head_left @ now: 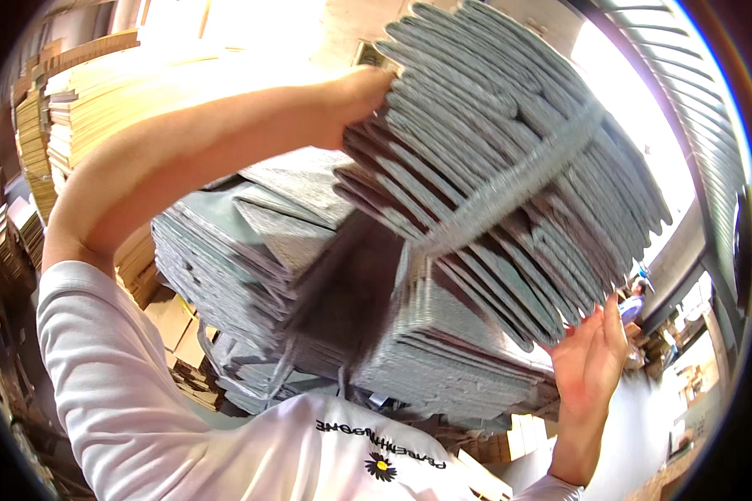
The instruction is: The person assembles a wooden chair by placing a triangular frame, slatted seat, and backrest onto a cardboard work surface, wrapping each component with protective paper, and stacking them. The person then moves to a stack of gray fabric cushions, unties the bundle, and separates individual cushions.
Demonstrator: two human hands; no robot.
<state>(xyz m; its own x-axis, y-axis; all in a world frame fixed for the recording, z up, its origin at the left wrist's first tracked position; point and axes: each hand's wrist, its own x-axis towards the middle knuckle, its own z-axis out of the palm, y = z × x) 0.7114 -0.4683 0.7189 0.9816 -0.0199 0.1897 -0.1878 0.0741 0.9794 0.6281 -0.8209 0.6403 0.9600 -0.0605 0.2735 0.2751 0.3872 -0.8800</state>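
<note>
I hold up a thick bundle of flat grey cardboard sheets point(510, 159), tied across with a pale strap point(518, 179). It is tilted and raised in front of me. My left hand point(363, 96) grips the bundle's upper left edge, with the arm raised across the view. My right hand point(589, 359) presses against the bundle's lower right corner, fingers spread flat. Below the bundle lies a big stack of similar grey flat sheets point(251, 267).
Tall stacks of tan cardboard sheets point(75, 108) stand at the left and back. More brown boxes point(180, 334) lie low at the left. A ribbed metal wall or shutter point(710, 159) runs up the right, with bright light beside it.
</note>
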